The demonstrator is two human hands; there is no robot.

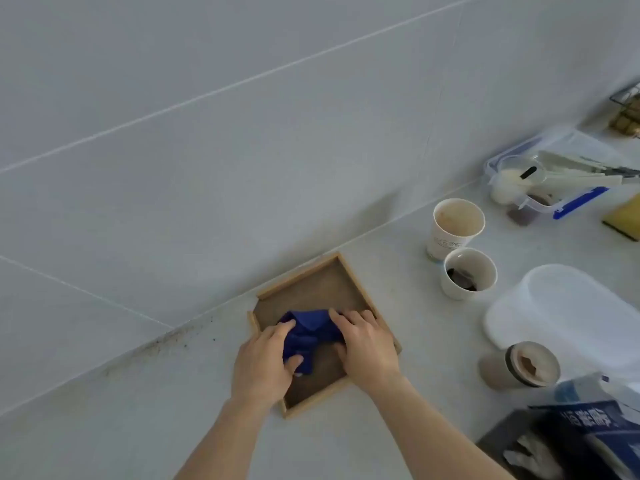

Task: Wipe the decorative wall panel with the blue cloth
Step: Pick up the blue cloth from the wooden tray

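Blue cloth lies bunched on the brown face of the wood-framed panel, which rests flat on the surface by the tiled wall. Left hand grip pinches cloth; right hand presses cloth, fingers flat. Risk: a wide stroke could shove the unsecured panel toward the cups. Taller paper cup shows pale residue; shorter cup holds dark dregs.
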